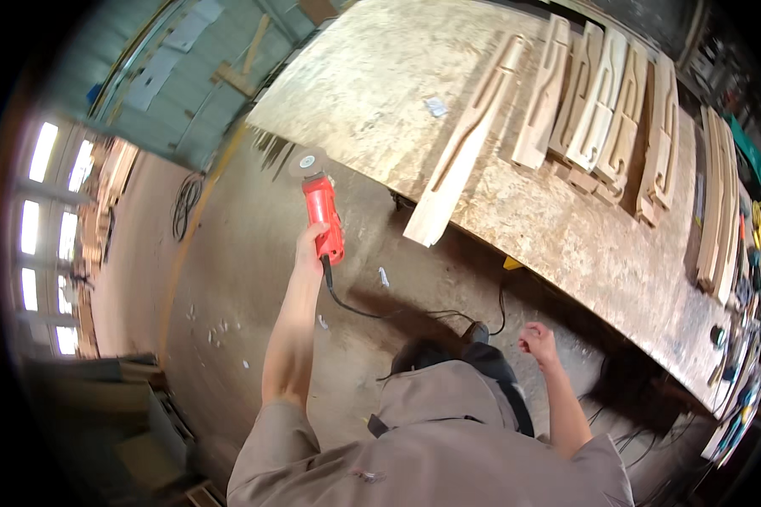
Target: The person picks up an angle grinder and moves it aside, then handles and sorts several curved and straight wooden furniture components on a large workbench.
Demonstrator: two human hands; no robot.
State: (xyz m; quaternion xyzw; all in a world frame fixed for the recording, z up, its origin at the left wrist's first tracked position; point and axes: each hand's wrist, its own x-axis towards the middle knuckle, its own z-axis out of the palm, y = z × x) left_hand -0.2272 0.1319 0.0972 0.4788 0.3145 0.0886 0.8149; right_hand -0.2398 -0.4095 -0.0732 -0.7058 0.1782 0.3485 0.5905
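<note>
A red angle grinder (320, 203) is held out at arm's length in my left hand (311, 240), whose fingers are wrapped round the rear of its body. Its round disc (302, 166) points away from me, just off the table's left edge. A black cord (347, 308) droops from the grinder's back end toward my feet. My right hand (539, 340) hangs near the table's front edge with its fingers curled in, and nothing shows in it. Closest to me on the tabletop, a long shaped wooden piece (465, 144) juts over the front edge.
On the large worn wooden table (355, 101) lie several more carved wooden pieces (600, 101) and a small plastic packet (435, 106). Hand tools (748, 287) crowd its right end. Scraps dot the floor (245, 296); a coiled cable (187, 207) lies at left.
</note>
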